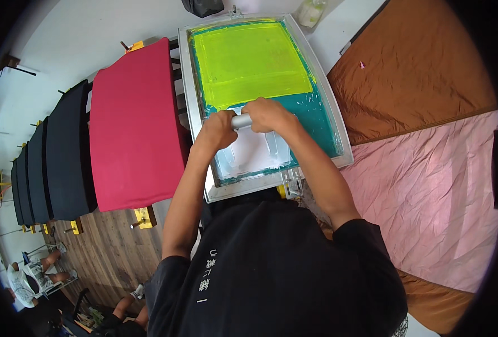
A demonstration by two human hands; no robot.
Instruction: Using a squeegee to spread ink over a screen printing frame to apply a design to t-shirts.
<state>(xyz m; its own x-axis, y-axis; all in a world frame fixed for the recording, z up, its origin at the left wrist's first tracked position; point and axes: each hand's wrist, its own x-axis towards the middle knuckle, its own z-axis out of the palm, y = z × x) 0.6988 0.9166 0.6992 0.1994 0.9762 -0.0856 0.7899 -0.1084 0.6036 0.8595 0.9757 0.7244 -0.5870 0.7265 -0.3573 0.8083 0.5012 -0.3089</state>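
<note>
Both of my hands are closed around the silver bar handle of a squeegee. My left hand grips its left end, and my right hand grips it farther right. Beneath them lies a printing screen in a metal frame. Bright yellow-green ink covers the far half of its mesh, with a teal border around it. Nearer to me the mesh has a whitish patch with streaks. The squeegee's blade is mostly hidden by my hands.
Left of the screen stands a red fabric-covered board, then several black ones in a row. Brown and pink cloth spread on the right. A metal clamp sits at the frame's near edge. Other people's legs show lower left.
</note>
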